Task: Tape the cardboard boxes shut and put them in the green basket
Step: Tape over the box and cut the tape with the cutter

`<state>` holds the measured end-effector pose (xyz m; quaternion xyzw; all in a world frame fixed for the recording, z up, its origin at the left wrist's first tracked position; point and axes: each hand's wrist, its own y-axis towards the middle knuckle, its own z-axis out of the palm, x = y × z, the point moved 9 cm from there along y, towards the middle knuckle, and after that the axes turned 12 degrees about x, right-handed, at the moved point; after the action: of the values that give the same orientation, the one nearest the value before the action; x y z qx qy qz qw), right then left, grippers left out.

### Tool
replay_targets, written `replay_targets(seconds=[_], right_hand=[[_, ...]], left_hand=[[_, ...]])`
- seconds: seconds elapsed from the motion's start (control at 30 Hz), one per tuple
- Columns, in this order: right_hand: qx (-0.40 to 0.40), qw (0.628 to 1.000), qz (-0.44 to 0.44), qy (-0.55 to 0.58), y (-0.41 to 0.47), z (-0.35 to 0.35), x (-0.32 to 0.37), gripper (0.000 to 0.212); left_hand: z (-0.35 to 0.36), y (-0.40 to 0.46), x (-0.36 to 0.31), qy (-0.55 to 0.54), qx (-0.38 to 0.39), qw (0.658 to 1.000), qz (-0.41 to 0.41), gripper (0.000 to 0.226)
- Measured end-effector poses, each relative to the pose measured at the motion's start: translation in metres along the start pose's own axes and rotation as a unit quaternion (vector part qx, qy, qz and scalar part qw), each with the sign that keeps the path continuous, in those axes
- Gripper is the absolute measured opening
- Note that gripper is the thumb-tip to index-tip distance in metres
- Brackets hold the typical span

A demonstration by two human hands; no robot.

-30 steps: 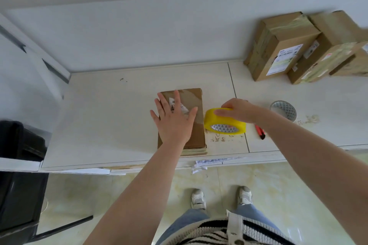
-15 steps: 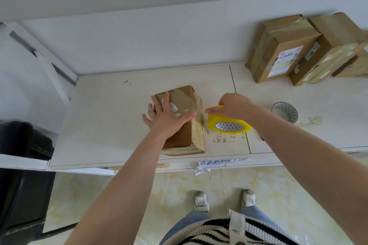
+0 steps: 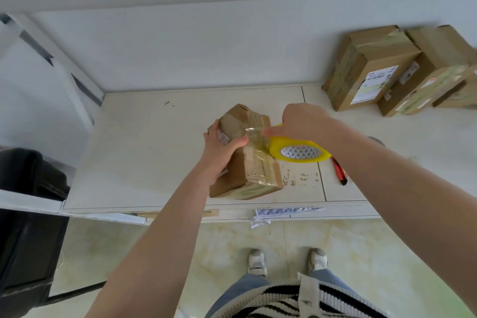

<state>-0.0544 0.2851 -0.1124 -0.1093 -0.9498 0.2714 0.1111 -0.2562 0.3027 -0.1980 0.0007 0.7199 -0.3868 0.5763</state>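
Taping this box point(image 3: 247, 155) well depends on keeping the clear strip taut while it runs over the box's upper face. The box sits near the middle of the bench point(image 3: 144, 152), tipped up on one edge, with its far end lifted toward 12 o'clock. The left hand point(image 3: 222, 147) grips the box from the 9 o'clock side, thumb laid across the top where the strip begins, and that thumb should keep pressing so the end does not peel back. The right hand point(image 3: 302, 124) is closed around the yellow tape roll point(image 3: 299, 151) at the box's 3 o'clock side, and a short stretch of clear tape bridges roll and box. Pulling the roll steadily away and down along the seam, with no slack, looks like the sound way on. A red cutter point(image 3: 340, 171) lies on the bench just past the roll at 4 o'clock, handy for the cut. More boxes point(image 3: 371, 67) wait at 2 o'clock against the wall. No green basket is in view.
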Motion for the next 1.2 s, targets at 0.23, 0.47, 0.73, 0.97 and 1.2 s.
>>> replay_targets(seconds=[0.23, 0.47, 0.73, 0.97, 1.2], right_hand=[[0.023, 0.997, -0.018, -0.072, 0.0, -0.016, 0.044, 0.058], [0.143, 0.987, -0.07, 0.023, 0.004, -0.011, 0.057, 0.045], [0.059, 0.989, -0.13, 0.049, -0.001, -0.032, 0.077, 0.064], [-0.002, 0.999, -0.05, -0.009, 0.004, -0.007, 0.026, 0.071], [0.059, 0.993, -0.015, 0.105, 0.03, 0.049, -0.007, 0.082]], left_hand=[[-0.005, -0.005, 0.005, -0.102, 0.058, 0.993, 0.017, 0.094], [0.002, -0.017, 0.006, -0.137, 0.01, 0.99, -0.025, 0.046], [-0.04, -0.021, 0.019, 0.032, -0.089, 0.995, -0.015, 0.06], [-0.047, -0.022, 0.031, -0.01, -0.079, 0.996, -0.041, 0.065], [-0.055, -0.027, 0.007, 0.141, -0.114, 0.983, 0.007, 0.069]])
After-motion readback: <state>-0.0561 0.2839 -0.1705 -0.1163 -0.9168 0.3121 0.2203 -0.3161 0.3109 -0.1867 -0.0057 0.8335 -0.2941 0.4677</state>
